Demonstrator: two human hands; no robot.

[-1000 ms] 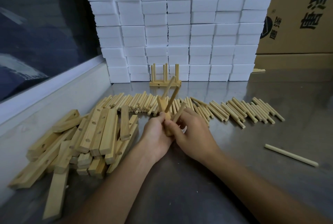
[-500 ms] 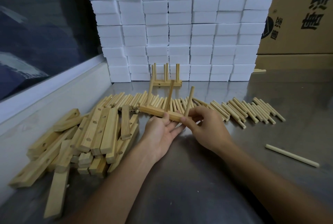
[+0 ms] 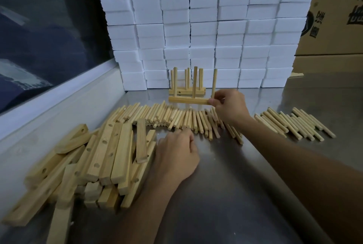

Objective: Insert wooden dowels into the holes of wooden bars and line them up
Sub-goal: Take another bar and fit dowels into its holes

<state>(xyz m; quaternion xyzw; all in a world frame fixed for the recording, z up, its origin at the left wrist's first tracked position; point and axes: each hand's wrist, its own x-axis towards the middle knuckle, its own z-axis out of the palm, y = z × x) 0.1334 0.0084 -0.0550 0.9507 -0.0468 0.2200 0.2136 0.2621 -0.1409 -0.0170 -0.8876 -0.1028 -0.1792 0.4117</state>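
Note:
My right hand (image 3: 229, 106) pinches the right end of a wooden bar (image 3: 187, 100) with three dowels standing upright in it, held above the table just in front of a finished bar with dowels (image 3: 186, 91) that stands by the white boxes. My left hand (image 3: 176, 155) rests on the table with loosely curled fingers and holds nothing, next to the pile of drilled wooden bars (image 3: 102, 157). A long row of loose dowels (image 3: 172, 118) lies across the table between my hands.
A wall of stacked white boxes (image 3: 206, 28) closes the back. Cardboard cartons (image 3: 337, 18) stand at the right. A window ledge (image 3: 59, 102) runs along the left. More dowels (image 3: 290, 122) lie at the right on the metal table (image 3: 235, 194).
The left hand let go of the bar and dropped back to the table by the pile. The right hand carried the bar with its dowels away from me, toward the finished one.

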